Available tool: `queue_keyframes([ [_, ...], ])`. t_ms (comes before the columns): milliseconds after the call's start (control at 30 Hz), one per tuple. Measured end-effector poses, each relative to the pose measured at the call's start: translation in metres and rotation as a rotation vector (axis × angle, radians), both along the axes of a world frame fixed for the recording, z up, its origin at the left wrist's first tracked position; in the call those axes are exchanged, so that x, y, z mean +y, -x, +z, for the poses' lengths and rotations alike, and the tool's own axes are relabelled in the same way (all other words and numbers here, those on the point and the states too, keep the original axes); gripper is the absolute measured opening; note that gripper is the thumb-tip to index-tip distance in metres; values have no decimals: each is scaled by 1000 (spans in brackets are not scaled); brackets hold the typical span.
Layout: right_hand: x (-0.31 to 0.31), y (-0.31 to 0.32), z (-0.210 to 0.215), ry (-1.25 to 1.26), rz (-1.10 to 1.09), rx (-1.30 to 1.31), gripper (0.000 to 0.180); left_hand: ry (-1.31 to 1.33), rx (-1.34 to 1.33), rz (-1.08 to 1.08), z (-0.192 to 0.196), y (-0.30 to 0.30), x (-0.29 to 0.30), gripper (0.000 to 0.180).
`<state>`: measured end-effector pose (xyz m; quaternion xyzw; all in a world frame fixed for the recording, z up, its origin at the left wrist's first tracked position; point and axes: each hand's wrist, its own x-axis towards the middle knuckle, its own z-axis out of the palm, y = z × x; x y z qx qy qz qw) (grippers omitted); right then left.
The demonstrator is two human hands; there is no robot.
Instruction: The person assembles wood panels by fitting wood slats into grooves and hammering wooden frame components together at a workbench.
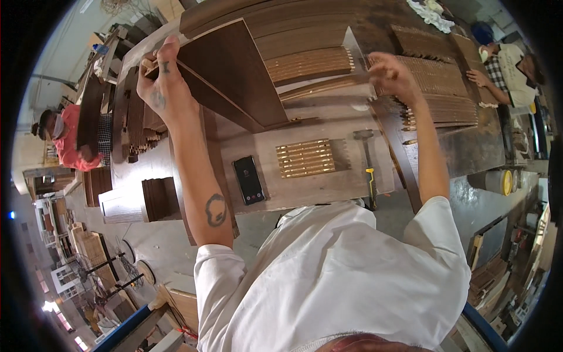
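Observation:
My left hand [161, 76] grips the near left edge of a wide dark brown wooden panel [234, 70] that stands tilted on the workbench [328, 188]. My right hand [390, 73] is stretched out at the right, fingers bunched and blurred, over a long dark rail [402, 152] and next to rows of slats with dowel ends [446, 94]. Whether it holds anything is unclear. Between my arms lie a small stack of light-edged slats [305, 157] and another slat stack [311, 63] farther back.
A black phone [249, 179] and a hammer [366, 158] lie on the bench's near part. A person in a red shirt [67, 141] works at the left, another in a plaid shirt [504, 64] at the far right. A yellow-lidded container [498, 182] sits right.

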<state>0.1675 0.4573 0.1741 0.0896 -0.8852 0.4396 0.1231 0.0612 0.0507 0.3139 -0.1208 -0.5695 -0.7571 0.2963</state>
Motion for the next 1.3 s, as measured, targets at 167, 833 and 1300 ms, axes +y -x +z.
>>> queue_keyframes([
  [167,-41,-6,63,515,-82,505,23,-69,-99,-157,11,-15,13,30],
  [833,-86,10,136,728,-311,595,19,10,97,-176,-3,-24,25,16],
  [1300,-74,15,128,741,-377,579,25,113,83,-105,5,-21,34,36],
])
